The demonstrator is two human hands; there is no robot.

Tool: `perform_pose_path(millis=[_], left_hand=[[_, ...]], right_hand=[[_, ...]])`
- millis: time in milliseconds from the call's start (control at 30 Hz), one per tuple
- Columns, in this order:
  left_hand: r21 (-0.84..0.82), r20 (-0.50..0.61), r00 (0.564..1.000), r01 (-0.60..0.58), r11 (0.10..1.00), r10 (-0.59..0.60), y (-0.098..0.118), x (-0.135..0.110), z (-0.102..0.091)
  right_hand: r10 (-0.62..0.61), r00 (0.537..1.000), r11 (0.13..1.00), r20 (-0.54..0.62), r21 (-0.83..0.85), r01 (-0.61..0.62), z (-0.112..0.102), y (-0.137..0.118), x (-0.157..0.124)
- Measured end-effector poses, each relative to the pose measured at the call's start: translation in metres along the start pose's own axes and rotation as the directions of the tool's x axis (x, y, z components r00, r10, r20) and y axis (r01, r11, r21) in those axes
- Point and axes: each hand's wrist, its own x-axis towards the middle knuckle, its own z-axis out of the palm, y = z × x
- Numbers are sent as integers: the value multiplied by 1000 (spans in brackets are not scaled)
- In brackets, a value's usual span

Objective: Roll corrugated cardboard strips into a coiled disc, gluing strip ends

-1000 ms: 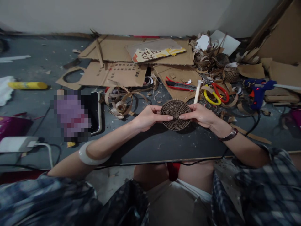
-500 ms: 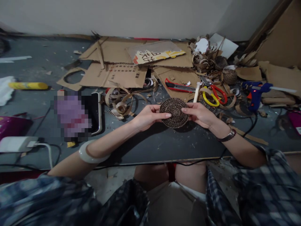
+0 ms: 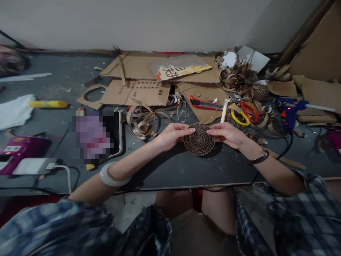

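Between my hands is a round disc of coiled corrugated cardboard strip (image 3: pixel 199 141), brown, its spiral face turned up toward me. My left hand (image 3: pixel 174 136) pinches its upper left edge, thumb on top and fingers underneath. Its upper right edge is gripped by my right hand (image 3: pixel 226 134), with the thumb tip on the face. The undersides of the fingers are hidden by the disc. Just beyond my right hand lie a white stick (image 3: pixel 224 111), a red utility knife (image 3: pixel 205 103) and scissors with red and yellow handles (image 3: pixel 241 117).
Flat cardboard pieces (image 3: pixel 138 93) and curled strips (image 3: pixel 141 122) cover the back of the table. A blue glue gun (image 3: pixel 290 110) with its cord is on the right. To the left are a phone (image 3: pixel 117 131), a yellow tube (image 3: pixel 48 104) and a purple power strip (image 3: pixel 23 151).
The camera view has shifted slightly. My left thumb has moved from the middle of the disc's face to its upper edge, and both hands now hold it higher on its rim.
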Motion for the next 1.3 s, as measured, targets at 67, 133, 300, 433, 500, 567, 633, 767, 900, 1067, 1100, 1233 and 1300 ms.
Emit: perform_pose_path(millis=[67, 133, 300, 433, 500, 567, 633, 767, 900, 1067, 1100, 1233, 1300], left_hand=[[-4, 23, 999, 23, 1000, -23, 0, 1, -1], [-22, 35, 999, 34, 999, -34, 1, 1, -2], [-61, 2, 1000, 14, 998, -14, 1, 2, 0], [-79, -22, 1000, -2, 997, 0, -1, 3, 0], [-92, -16, 1000, 5, 996, -6, -1, 3, -1], [-93, -13, 1000, 16, 996, -17, 0, 3, -3], [-70, 5, 1000, 21, 997, -21, 2, 2, -5], [-4, 74, 996, 49, 999, -48, 4, 1, -5], [8, 76, 995, 57, 998, -57, 4, 0, -3], [-1, 101, 994, 33, 999, -33, 3, -1, -1], [0, 100, 995, 23, 1000, -23, 4, -1, -1], [15, 72, 997, -2, 1000, 1, 3, -1, 0], [15, 67, 998, -7, 1000, 6, 3, -1, 0]], right_hand=[[21, 999, 1000, 35, 15, -22, -2, 0, 1], [37, 997, 999, 61, 29, -39, -3, 0, 1], [-2, 1000, 1000, 25, 23, 2, 0, 1, 0], [-47, 999, 999, 24, -21, 48, 3, 0, -2], [-34, 999, 999, 41, -32, 35, 3, 1, -1], [-27, 999, 1000, 25, -11, 27, 2, 1, 0], [-30, 1000, 999, 7, 27, 30, 0, 2, 2], [-23, 999, 998, 31, 56, 22, -3, 2, 4], [-20, 996, 998, 85, 60, 14, -3, 4, 4], [-58, 995, 997, 83, 62, 53, 0, 5, 1], [-62, 995, 996, 76, 65, 58, 1, 5, 1], [-87, 995, 994, 57, 78, 83, 1, 5, 2], [-91, 993, 992, 70, 92, 84, 1, 6, 3]])
